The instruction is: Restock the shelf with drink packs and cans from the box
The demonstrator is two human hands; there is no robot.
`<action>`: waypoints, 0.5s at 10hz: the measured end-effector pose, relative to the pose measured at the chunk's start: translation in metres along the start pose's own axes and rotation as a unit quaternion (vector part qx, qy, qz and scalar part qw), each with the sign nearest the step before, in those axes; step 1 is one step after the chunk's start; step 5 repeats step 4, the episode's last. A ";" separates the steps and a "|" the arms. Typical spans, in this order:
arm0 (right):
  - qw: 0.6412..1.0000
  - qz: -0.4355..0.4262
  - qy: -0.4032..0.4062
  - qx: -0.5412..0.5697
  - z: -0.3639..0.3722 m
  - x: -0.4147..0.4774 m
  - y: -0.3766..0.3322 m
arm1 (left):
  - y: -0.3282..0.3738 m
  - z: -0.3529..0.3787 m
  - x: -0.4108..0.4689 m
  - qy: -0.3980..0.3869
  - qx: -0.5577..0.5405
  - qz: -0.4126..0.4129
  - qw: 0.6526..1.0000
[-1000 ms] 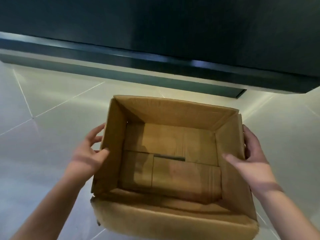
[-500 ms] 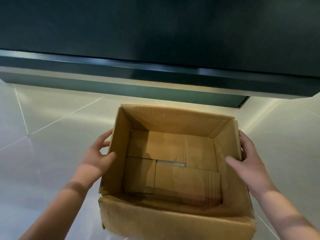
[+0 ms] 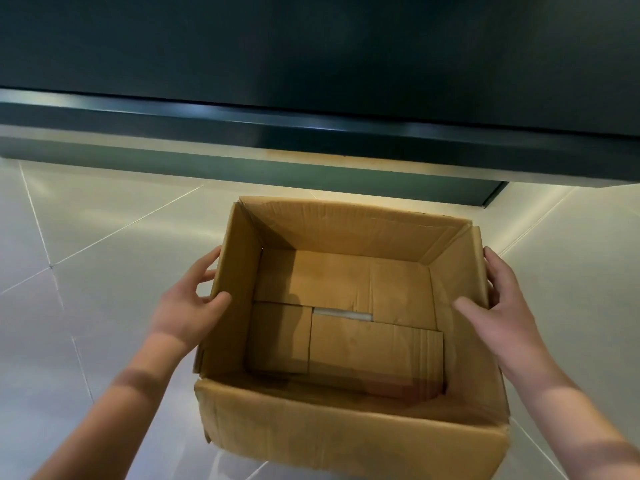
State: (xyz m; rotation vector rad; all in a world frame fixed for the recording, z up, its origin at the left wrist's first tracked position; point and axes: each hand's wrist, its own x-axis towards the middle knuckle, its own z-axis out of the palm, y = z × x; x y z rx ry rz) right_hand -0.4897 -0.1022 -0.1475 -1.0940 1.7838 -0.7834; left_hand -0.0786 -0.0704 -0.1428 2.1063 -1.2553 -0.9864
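Observation:
An open brown cardboard box [image 3: 349, 434] is held between both hands above a pale tiled floor. Inside I see only its folded bottom flaps, with a thin gap between them; no drink packs or cans show. My left hand [image 3: 188, 303] grips the box's left wall, thumb over the rim and fingers outside. My right hand [image 3: 495, 306] grips the right wall the same way, thumb inside. The shelf's dark base [image 3: 311, 133] runs across the view just beyond the box; its stocked levels are out of view.
Glossy light floor tiles [image 3: 86, 244] spread to the left and right of the box. The dark shelf base ends at a corner [image 3: 491, 199] on the right, with a lit strip under its edge.
The box, held in both hands, has moved forward toward the shelf base and slightly right. Both hands keep the same grip on its side walls.

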 end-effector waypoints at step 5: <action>0.998 -0.017 -0.013 0.063 -0.023 -0.024 -0.071 | 0.077 -0.047 -0.030 0.008 -0.073 0.002 0.997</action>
